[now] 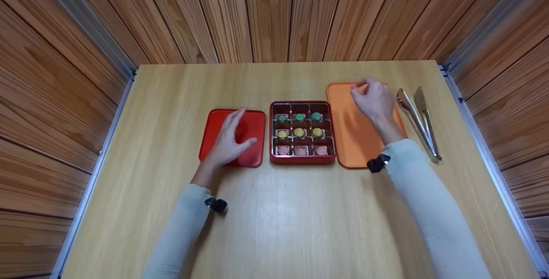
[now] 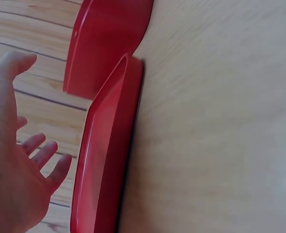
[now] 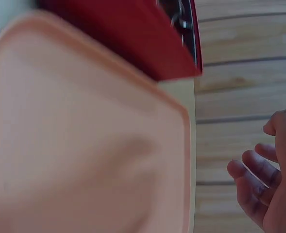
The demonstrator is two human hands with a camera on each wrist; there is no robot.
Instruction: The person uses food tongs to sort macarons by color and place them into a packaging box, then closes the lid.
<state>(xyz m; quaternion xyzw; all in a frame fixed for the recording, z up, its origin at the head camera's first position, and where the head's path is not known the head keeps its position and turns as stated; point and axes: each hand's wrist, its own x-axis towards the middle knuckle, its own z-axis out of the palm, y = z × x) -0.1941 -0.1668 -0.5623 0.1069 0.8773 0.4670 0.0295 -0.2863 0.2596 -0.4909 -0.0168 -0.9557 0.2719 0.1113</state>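
Observation:
My left hand (image 1: 228, 144) hovers over the red lid (image 1: 252, 142), its fingers spread and nothing in them; the left wrist view shows a gap between hand and lid. To the right stands a red box (image 1: 303, 160) with a divided insert. In it lie rows of three sweets: green sweets (image 1: 299, 117) at the back, yellow sweets (image 1: 299, 132) in the middle, pink sweets (image 1: 301, 150) in front. Above the orange tray (image 1: 349, 142) hangs my right hand (image 1: 374, 101), fingers loosely bent and holding nothing. No sweets show on the visible part of the tray.
Metal tongs (image 1: 416, 118) and a metal spatula-like utensil (image 1: 424, 107) lie crossed at the tray's right. Wooden panel walls (image 1: 268, 17) close off the back and both sides of the table (image 1: 296, 223). The box stands close between lid and tray.

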